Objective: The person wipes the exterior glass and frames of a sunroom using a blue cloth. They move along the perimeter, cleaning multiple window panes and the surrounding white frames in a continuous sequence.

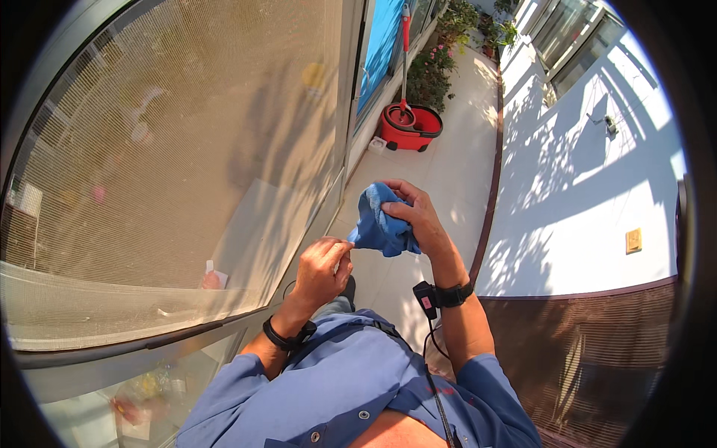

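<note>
A crumpled blue cloth (376,221) is held up in front of me at about waist height. My right hand (417,215) grips its bunched upper part, with the thumb pressed on the near side. Between thumb and forefinger, my left hand (325,266) pinches a corner of the same cloth at its lower left. A large window screen of fine mesh (185,140) stands close on my left, in a pale frame, and neither hand touches it.
Ahead on the tiled floor (459,145) stands a red mop bucket (411,134) with an upright mop (405,61) in it. Potted plants (430,75) line the left side beyond. A white wall (594,185) with a switch plate (633,241) runs along the right. A black cable (432,336) hangs at my right wrist.
</note>
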The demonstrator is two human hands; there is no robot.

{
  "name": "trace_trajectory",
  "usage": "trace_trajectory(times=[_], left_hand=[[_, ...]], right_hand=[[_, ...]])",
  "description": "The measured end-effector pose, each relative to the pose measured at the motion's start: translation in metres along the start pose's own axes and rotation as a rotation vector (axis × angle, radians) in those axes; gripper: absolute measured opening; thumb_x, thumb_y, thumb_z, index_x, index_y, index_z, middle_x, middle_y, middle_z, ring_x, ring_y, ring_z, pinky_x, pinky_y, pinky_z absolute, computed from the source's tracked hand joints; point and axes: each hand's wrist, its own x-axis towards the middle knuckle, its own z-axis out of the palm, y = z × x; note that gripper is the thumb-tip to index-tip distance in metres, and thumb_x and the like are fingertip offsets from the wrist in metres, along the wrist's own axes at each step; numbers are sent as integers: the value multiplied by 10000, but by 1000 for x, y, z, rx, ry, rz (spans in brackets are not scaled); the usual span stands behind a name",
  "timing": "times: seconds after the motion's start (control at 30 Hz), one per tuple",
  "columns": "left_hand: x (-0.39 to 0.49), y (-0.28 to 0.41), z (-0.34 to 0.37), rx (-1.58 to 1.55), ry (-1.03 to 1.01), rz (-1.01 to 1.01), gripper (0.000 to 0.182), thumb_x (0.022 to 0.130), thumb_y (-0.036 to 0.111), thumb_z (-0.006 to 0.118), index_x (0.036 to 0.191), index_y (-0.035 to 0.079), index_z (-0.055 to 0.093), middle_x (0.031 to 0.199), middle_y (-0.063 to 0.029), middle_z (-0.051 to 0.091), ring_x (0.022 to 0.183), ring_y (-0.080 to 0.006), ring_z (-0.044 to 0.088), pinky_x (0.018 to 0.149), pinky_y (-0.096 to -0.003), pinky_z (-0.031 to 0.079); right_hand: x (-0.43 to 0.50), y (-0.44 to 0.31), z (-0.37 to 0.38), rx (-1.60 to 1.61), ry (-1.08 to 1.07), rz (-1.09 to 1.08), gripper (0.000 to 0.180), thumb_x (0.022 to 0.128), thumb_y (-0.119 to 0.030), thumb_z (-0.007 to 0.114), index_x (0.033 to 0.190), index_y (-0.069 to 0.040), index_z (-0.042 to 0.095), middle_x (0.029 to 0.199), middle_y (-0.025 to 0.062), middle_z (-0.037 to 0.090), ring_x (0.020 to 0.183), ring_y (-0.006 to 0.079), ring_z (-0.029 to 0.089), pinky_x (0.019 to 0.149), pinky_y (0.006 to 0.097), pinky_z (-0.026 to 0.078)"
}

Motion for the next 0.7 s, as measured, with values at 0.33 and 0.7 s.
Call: trace_trajectory(times=[0.33,0.7], left_hand=[[138,-53,37,148,-115,-153,156,846,2,665,1001,2,673,865,-165,686,837,-372,675,754,-431,532],[164,-68,95,271,-216,-701,226,913,115,614,1100,19,696,1023,-200,725,968,-396,680,838,-459,548]], right_hand=[[189,-2,-88,19,96,59,775,875,-432,772,1437,35,513,1187,164,678,1062,202,672,935,314,533],[339,-16,-122,-807,-345,-70,823,728,-433,843,1325,19,501,1042,243,668,960,373,687,852,418,545]])
